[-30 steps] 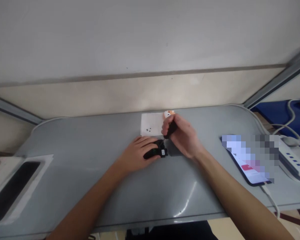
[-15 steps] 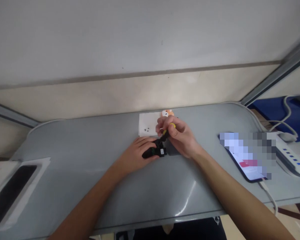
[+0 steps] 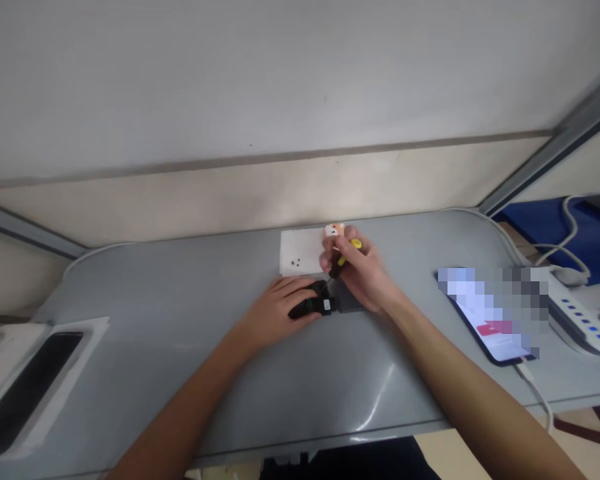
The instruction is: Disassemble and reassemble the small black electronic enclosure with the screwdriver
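Observation:
My left hand lies over a small black device, its fingers curled on the casing and pressing it to the table. A bit of green and a small white label show on the device; its exact kind I cannot make out. My right hand grips a black-and-yellow screwdriver, tilted down and left, its thin shaft reaching the device's right end. Beneath the right hand lies a flat dark piece. Just behind, several tiny dark screws rest on white paper.
An orange-and-white animal figure sits at the paper's back corner. To the right are a lit phone on a cable and a white power strip. At far left, a black slab lies on papers. A wall stands behind the grey table.
My right hand has shifted slightly right and turned the screwdriver, so more of its yellow handle shows. My left hand stays on the device. The view has moved slightly.

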A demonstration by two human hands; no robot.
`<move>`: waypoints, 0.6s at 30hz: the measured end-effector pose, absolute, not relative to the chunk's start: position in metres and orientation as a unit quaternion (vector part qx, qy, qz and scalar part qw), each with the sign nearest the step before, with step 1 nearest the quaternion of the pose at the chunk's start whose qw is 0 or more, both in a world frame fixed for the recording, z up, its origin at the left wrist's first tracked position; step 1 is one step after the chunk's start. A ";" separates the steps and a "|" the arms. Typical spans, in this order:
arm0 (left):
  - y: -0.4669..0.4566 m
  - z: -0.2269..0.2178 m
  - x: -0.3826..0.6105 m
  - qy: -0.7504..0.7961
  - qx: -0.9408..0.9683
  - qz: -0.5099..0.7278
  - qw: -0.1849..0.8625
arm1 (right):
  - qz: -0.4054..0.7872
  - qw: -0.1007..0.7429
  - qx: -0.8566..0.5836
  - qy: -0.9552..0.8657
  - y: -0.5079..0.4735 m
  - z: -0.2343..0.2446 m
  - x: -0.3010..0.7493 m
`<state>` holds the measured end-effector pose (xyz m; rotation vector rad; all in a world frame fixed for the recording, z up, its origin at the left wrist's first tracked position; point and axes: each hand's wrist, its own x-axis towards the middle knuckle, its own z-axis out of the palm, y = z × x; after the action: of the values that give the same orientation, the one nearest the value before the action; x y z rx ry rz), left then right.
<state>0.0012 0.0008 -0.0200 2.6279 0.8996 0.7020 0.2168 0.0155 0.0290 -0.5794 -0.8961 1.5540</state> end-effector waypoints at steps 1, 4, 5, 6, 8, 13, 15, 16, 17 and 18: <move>0.001 -0.020 0.001 0.312 0.909 0.241 0.136 | 0.663 0.592 -0.256 -0.379 0.016 0.028 0.217; 0.000 -0.019 0.001 0.311 0.911 0.237 0.129 | 0.648 0.595 -0.273 -0.389 0.019 0.026 0.217; 0.000 -0.018 0.001 0.311 0.911 0.237 0.127 | 0.651 0.593 -0.270 -0.390 0.020 0.027 0.218; 0.000 -0.018 0.001 0.312 0.912 0.236 0.126 | 0.658 0.591 -0.264 -0.386 0.021 0.027 0.219; -0.001 -0.016 0.002 0.316 0.911 0.231 0.129 | 0.681 0.577 -0.253 -0.374 0.021 0.029 0.221; -0.002 -0.015 0.003 0.332 0.904 0.228 0.147 | 0.682 0.571 -0.245 -0.387 0.017 0.029 0.221; -0.002 -0.015 0.004 0.333 0.901 0.231 0.156 | 0.662 0.578 -0.263 -0.397 0.016 0.027 0.219; -0.003 -0.016 0.004 0.331 0.900 0.236 0.159 | 0.646 0.584 -0.279 -0.406 0.016 0.027 0.218; -0.003 -0.016 0.004 0.330 0.899 0.240 0.159 | 0.628 0.590 -0.293 -0.415 0.016 0.027 0.218; -0.004 -0.016 0.003 0.329 0.898 0.247 0.157 | 0.618 0.594 -0.299 -0.420 0.016 0.027 0.217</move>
<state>0.0034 -0.0038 -0.0165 2.5703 0.9425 0.7062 0.2170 0.0163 0.0273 -0.6957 -0.9758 1.4358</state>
